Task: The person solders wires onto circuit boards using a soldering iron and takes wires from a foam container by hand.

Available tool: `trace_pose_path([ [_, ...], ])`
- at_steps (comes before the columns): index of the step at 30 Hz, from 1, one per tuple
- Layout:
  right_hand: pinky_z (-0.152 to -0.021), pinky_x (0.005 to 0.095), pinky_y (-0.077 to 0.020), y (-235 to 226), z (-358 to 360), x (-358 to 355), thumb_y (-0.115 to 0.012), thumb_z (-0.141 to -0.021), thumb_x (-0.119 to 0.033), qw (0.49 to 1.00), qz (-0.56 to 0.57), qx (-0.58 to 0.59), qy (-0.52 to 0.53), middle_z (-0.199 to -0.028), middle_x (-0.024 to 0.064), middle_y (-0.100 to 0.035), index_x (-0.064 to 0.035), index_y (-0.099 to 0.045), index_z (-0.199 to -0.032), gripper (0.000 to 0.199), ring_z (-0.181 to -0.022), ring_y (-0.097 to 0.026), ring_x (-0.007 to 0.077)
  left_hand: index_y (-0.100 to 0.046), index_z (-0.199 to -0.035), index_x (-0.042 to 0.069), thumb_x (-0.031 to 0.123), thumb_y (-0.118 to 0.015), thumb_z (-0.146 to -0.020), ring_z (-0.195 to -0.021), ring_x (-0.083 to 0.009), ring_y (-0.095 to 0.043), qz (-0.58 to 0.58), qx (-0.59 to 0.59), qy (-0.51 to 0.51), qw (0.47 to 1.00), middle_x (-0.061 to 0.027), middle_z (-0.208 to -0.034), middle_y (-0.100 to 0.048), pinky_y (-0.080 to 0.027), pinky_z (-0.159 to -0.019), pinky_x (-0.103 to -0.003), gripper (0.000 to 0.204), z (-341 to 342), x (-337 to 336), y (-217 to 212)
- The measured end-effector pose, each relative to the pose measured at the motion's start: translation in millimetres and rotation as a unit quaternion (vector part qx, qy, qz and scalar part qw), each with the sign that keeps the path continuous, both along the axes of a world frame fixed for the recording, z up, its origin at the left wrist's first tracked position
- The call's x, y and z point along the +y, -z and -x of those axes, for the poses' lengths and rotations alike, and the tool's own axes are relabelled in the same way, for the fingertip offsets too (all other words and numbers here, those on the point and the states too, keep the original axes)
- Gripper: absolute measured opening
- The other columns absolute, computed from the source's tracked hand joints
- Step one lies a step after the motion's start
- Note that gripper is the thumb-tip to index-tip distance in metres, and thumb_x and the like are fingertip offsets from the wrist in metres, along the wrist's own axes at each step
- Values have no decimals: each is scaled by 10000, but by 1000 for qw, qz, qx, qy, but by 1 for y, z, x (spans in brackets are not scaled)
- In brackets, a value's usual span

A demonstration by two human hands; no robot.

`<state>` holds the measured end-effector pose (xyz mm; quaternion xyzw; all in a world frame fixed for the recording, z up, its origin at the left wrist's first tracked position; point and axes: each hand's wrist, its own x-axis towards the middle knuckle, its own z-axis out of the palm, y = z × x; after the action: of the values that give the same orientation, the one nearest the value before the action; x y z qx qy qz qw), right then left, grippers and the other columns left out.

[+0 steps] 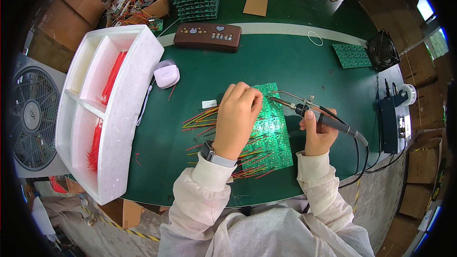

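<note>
**Soldering at the green desk**

The right hand (318,135) has its grip clamped on a slim black-handled soldering iron (314,112). Left of it, the left hand (236,119) curls closed on a flat green circuit board (271,135), bristling with coloured wires (202,119), upon the smooth desk (285,62).

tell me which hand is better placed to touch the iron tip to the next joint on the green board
Right, probably. The right hand holds the soldering iron, its tip at the green board edge. The left hand rests on the board among the coloured wires.
</note>
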<state>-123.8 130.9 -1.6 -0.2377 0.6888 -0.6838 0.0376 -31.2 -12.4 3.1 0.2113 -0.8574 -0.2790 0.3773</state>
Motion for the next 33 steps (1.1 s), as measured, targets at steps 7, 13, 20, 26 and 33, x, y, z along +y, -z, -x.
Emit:
trace_pose_path([
  [7, -633, 233, -406, 4, 0, 4, -660, -692, -88, 995, -43, 94, -2, -722, 58, -516, 8, -518, -787, 196, -686, -502, 118, -540, -691, 6, -30, -619, -642, -609, -204, -467, 5, -5, 1, 1000, -66, -679, -488, -386, -524, -308, 100, 0, 0, 0],
  [13, -597, 239, -417, -5, 3, 4, -662, -686, -73, 989, -54, 137, -33, -707, 60, -568, 11, -524, -790, 191, -619, -507, 112, -533, -678, 6, -35, -614, -639, -617, -214, -479, 18, -2, -4, 1000, -66, -668, -490, -392, -531, -316, 100, 1, 0, -1],
  [20, -496, 199, -396, -17, 2, 0, -669, -689, -67, 979, -53, 187, -59, -658, 45, -559, 17, -531, -795, 193, -531, -479, 74, -533, -682, 4, -37, -613, -637, -620, -221, -489, 28, -7, -6, 1000, -71, -664, -495, -398, -535, -320, 100, 0, 0, 0],
  [26, -463, 176, -372, -20, 4, 1, -657, -698, -38, 974, -62, 198, -84, -639, 31, -541, 19, -535, -803, 170, -512, -452, 49, -534, -685, 5, -42, -612, -631, -623, -219, -493, 40, -10, -6, 999, -71, -667, -497, -403, -537, -317, 106, 1, 0, -1],
  [33, -462, 173, -370, -22, 3, 1, -656, -696, -31, 976, -66, 187, -89, -640, 24, -532, 17, -537, -807, 169, -515, -445, 40, -541, -696, 9, -42, -614, -628, -620, -216, -494, 24, 0, -11, 1000, -72, -684, -503, -408, -530, -312, 112, 2, 0, 0],
])
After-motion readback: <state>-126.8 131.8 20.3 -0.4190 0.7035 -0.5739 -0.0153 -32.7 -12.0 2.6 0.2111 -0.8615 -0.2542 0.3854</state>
